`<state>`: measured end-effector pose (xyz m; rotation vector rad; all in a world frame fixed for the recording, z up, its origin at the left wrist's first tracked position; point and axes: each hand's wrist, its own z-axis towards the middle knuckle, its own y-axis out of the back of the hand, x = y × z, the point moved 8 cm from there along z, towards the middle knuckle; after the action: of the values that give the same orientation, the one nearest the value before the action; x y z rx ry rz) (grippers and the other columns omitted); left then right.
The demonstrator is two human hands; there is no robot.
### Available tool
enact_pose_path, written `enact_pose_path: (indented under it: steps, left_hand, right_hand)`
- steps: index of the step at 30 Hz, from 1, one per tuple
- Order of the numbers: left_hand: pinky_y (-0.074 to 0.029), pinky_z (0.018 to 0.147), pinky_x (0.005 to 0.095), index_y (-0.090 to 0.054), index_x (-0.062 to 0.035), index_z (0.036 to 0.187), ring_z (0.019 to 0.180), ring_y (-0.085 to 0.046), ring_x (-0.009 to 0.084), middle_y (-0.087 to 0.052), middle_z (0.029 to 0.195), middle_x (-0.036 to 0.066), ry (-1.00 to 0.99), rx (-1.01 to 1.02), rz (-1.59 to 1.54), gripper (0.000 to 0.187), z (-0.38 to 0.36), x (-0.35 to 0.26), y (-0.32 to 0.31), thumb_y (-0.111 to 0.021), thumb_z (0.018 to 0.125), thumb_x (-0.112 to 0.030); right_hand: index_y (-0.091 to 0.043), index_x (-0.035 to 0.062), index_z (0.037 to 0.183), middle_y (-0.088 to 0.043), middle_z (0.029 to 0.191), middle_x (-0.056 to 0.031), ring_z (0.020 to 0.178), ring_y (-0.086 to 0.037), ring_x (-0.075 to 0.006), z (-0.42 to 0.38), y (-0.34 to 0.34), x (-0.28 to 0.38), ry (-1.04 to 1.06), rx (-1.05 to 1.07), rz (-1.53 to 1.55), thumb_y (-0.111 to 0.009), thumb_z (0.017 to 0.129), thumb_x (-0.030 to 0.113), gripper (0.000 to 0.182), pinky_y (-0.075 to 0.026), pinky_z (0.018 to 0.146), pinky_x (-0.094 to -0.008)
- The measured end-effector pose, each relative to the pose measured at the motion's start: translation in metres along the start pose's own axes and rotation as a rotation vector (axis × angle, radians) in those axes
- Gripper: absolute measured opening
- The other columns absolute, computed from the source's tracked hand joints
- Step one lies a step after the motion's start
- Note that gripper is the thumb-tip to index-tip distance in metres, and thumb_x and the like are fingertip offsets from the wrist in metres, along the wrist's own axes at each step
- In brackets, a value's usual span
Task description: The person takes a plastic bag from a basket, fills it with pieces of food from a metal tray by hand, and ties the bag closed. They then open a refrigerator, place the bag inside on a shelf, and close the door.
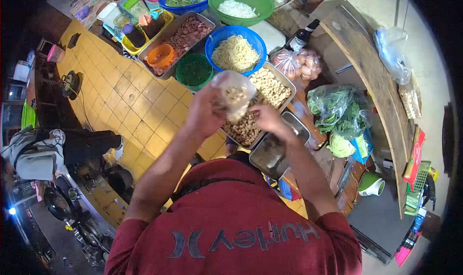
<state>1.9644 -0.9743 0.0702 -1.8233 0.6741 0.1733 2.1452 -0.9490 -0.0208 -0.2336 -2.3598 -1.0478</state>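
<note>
My left hand (208,110) grips a translucent plastic container (237,84), tilted over the metal trays. Pale chunks of food (236,97) sit at its mouth, blurred by motion, and some appear to be tumbling out. Beneath it are brown chopped pieces (245,130) in a tray. Just to the right, my right hand (271,119) hovers at the tray's edge with its fingers curled together; whatever they pinch is too small to make out. Beyond it, pale cubes (270,87) fill another section or tray. An empty-looking metal tray (275,154) lies below my right wrist.
A blue basket of noodles (236,53), a green basket (194,71) and a meat tray (188,36) stand ahead. On the right are bagged eggs (299,65), a dark bottle (303,36), bagged greens (337,106) and a wooden board (381,82). Another person (62,147) is at left.
</note>
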Motion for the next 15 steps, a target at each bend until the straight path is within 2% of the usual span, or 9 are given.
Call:
enact_pose_path:
  steps: [2,3,5,8,11,12,13,14,15]
  left_hand:
    - [-0.048,0.06,0.0262,-0.049,-0.0048,0.13,0.061,-0.046,0.0082,-0.05,0.078,0.0,-0.02,-0.013,0.044,0.045,-0.024,-0.026,-0.02,-0.045,0.085,-0.005]
    - [-0.048,0.062,0.0256,-0.047,-0.0053,0.132,0.064,-0.048,0.0085,-0.053,0.084,0.001,-0.109,-0.05,0.109,0.049,-0.033,-0.043,-0.026,-0.045,0.083,-0.004]
    - [-0.049,0.064,0.0251,-0.046,-0.0058,0.134,0.067,-0.05,0.0087,-0.056,0.09,0.002,-0.198,-0.088,0.178,0.052,-0.049,-0.06,-0.03,-0.045,0.082,-0.003]
    - [-0.05,0.088,0.0318,-0.042,-0.0042,0.137,0.104,-0.058,0.019,-0.054,0.122,0.01,-0.29,-0.156,0.266,0.06,-0.065,-0.075,-0.011,-0.044,0.077,0.003]
    - [-0.045,0.096,0.0365,-0.042,-0.0024,0.137,0.114,-0.053,0.0244,-0.051,0.128,0.013,-0.311,-0.205,0.284,0.061,-0.081,-0.081,0.015,-0.043,0.076,0.004]
    - [-0.043,0.099,0.0385,-0.041,-0.0014,0.137,0.117,-0.051,0.0262,-0.05,0.129,0.014,-0.326,-0.229,0.282,0.061,-0.089,-0.082,0.013,-0.043,0.075,0.004]
    - [-0.043,0.099,0.0385,-0.041,-0.0014,0.137,0.117,-0.051,0.0262,-0.05,0.129,0.014,-0.328,-0.227,0.278,0.061,-0.095,-0.081,0.017,-0.043,0.075,0.004]
    - [-0.046,0.091,0.0341,-0.04,-0.0014,0.137,0.1,-0.055,0.0205,-0.054,0.115,0.01,-0.319,-0.21,0.266,0.059,-0.1,-0.079,0.025,-0.044,0.079,0.003]
    - [-0.046,0.083,0.0307,-0.04,-0.002,0.137,0.088,-0.052,0.0163,-0.052,0.103,0.006,-0.396,-0.191,0.57,0.058,-0.105,-0.08,0.024,-0.044,0.08,0.002]
  right_hand:
    - [-0.058,0.0148,0.124,-0.055,0.125,-0.0171,0.11,-0.057,-0.0287,0.003,-0.031,0.033,0.23,-0.032,-0.108,-0.06,0.078,0.012,0.046,-0.046,0.094,-0.0435]
    - [-0.057,0.0188,0.124,-0.05,0.13,-0.0159,0.118,-0.049,-0.0343,0.002,-0.037,0.052,0.426,-0.299,-0.319,-0.059,0.079,0.019,0.045,-0.039,0.099,-0.0509]
    - [-0.06,0.0191,0.12,-0.047,0.131,-0.0156,0.119,-0.045,-0.0384,0.006,-0.047,0.069,0.599,-0.443,-0.269,-0.059,0.078,0.024,0.042,-0.03,0.103,-0.0553]
    - [-0.063,0.0184,0.113,-0.051,0.124,-0.0173,0.113,-0.048,-0.0382,0.025,-0.073,0.061,0.431,-0.376,-0.452,-0.061,0.075,0.024,0.038,-0.03,0.102,-0.0545]
    - [-0.065,0.016,0.107,-0.051,0.122,-0.0182,0.108,-0.051,-0.0365,0.016,-0.055,0.061,0.359,-0.169,-0.472,-0.061,0.075,0.022,0.033,-0.031,0.1,-0.0535]
    - [-0.066,0.0142,0.103,-0.052,0.121,-0.0194,0.105,-0.054,-0.0349,0.016,-0.055,0.054,0.494,-0.308,-0.56,-0.063,0.072,0.023,0.032,-0.038,0.094,-0.0529]
    - [-0.066,0.0142,0.103,-0.052,0.121,-0.0194,0.105,-0.054,-0.0349,0.024,-0.048,0.031,0.494,-0.307,-0.565,-0.063,0.072,0.023,0.032,-0.038,0.094,-0.0529]
    - [-0.064,0.0147,0.111,-0.05,0.124,-0.0203,0.107,-0.054,-0.0362,0.038,-0.05,0.002,0.386,-0.043,-0.62,-0.063,0.073,0.024,0.039,-0.04,0.093,-0.0533]
    - [-0.055,0.0168,0.123,-0.044,0.131,-0.0212,0.114,-0.05,-0.0388,0.031,-0.033,0.005,0.15,-0.014,-0.579,-0.063,0.075,0.027,0.05,-0.04,0.095,-0.0534]
